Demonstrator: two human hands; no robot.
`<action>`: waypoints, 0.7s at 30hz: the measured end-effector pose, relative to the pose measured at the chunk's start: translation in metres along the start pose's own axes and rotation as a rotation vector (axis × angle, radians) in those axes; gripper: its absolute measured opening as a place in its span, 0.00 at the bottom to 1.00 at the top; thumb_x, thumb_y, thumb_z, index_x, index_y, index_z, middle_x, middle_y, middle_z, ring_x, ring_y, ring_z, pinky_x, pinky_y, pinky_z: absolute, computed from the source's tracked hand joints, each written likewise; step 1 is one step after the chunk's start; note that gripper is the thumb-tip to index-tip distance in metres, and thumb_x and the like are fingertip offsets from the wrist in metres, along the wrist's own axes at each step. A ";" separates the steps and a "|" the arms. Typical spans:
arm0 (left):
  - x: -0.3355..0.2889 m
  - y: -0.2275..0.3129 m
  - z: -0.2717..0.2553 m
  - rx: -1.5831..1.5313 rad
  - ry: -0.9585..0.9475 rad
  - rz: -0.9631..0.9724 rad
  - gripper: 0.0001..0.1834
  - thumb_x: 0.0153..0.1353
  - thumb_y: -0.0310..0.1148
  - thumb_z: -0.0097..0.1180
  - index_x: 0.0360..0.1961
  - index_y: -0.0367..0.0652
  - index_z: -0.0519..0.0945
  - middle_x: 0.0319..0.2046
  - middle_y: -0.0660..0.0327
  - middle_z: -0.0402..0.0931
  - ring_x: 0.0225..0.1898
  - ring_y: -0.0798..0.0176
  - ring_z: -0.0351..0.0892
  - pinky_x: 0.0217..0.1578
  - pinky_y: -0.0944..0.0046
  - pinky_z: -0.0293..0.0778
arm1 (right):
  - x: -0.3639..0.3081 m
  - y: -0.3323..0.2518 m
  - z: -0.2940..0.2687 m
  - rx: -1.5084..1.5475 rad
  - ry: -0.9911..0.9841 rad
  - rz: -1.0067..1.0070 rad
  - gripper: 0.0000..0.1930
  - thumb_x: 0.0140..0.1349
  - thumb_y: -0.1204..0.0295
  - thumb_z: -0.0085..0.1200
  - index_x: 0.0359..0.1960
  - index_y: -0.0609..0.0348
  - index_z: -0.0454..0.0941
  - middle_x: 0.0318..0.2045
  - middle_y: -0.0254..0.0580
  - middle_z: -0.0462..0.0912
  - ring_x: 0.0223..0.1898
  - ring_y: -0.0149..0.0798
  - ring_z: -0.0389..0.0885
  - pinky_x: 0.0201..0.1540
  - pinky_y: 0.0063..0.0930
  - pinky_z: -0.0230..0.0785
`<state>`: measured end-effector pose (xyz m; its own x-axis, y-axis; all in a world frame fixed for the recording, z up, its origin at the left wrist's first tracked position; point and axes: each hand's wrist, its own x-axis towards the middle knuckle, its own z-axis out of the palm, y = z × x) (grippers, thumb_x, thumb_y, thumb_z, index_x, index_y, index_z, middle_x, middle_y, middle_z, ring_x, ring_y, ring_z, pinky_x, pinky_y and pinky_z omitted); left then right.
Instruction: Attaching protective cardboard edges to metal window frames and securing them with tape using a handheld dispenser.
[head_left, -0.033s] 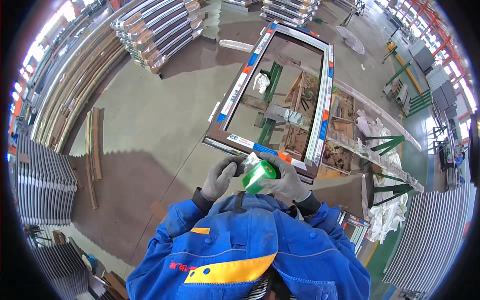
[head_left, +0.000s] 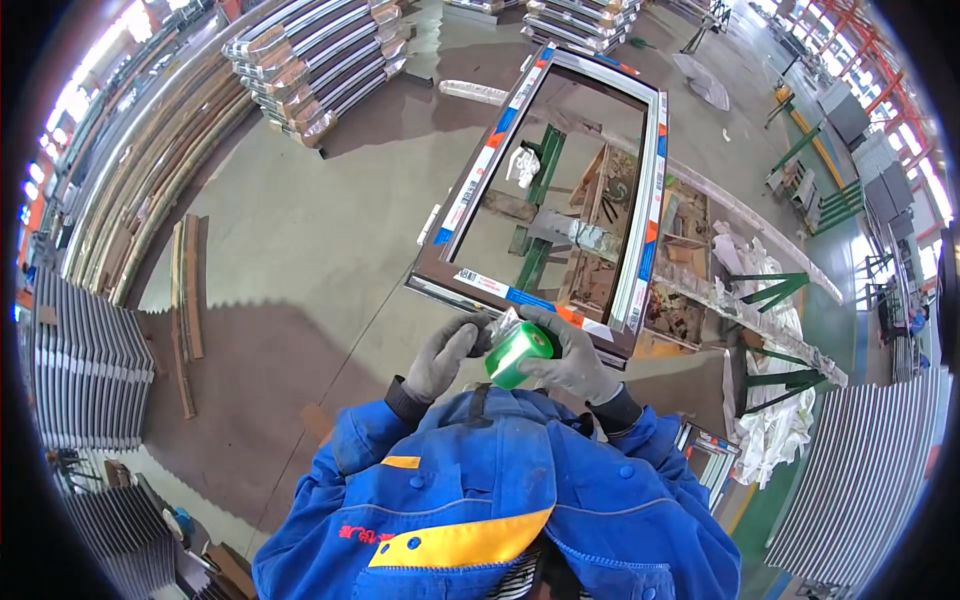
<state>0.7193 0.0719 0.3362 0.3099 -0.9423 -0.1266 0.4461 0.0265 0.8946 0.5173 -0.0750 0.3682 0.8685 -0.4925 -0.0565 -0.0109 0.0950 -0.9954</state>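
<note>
A roll of glossy green film or tape (head_left: 517, 358) with a brown core is held in my right hand (head_left: 580, 362), in front of my chest. The gloved fingers and thumb wrap its right side. A crumpled clear end (head_left: 503, 323) sticks up from the roll's upper left. My left hand (head_left: 440, 362), also gloved, is closed at that clear end, its fingertips pinching it. Just beyond my hands lies the near edge of a large brown window frame (head_left: 455, 280), with white, blue and orange printed strips along its sides.
The frame rests on green metal stands (head_left: 540, 262) with wrapped bars. A wooden crate (head_left: 690, 245) of scraps and white plastic sheeting (head_left: 785, 425) sit to the right. Stacked profiles (head_left: 95, 365) and long wrapped bars (head_left: 150, 170) line the left. Bundled frames (head_left: 310, 60) stand at the back.
The clear end between my hands has shifted slightly and looks less white. Both hands and the roll stay in nearly the same place.
</note>
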 end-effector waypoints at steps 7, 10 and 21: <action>-0.009 -0.012 0.011 0.066 -0.135 -0.350 0.28 0.75 0.44 0.54 0.67 0.34 0.73 0.57 0.54 0.79 0.56 0.63 0.79 0.56 0.64 0.77 | -0.011 0.018 -0.005 -0.041 -0.001 -0.114 0.38 0.55 0.76 0.74 0.68 0.62 0.69 0.57 0.36 0.79 0.60 0.32 0.75 0.65 0.31 0.69; -0.012 -0.031 0.006 -0.088 -0.092 -0.363 0.25 0.76 0.40 0.53 0.66 0.34 0.74 0.54 0.56 0.81 0.54 0.64 0.81 0.54 0.66 0.78 | -0.014 0.023 -0.003 0.069 0.003 -0.024 0.38 0.56 0.73 0.73 0.69 0.63 0.69 0.61 0.39 0.77 0.63 0.36 0.74 0.67 0.34 0.67; -0.001 -0.021 0.038 0.030 0.030 -0.269 0.19 0.68 0.33 0.64 0.57 0.36 0.82 0.38 0.63 0.83 0.30 0.72 0.78 0.31 0.71 0.73 | -0.026 0.031 -0.036 0.572 -0.018 0.166 0.29 0.68 0.68 0.60 0.69 0.63 0.68 0.58 0.38 0.80 0.61 0.35 0.76 0.67 0.30 0.65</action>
<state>0.6776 0.0599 0.3344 0.2085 -0.9037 -0.3740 0.4905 -0.2342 0.8394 0.4768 -0.0906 0.3360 0.8864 -0.4165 -0.2018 0.1169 0.6233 -0.7732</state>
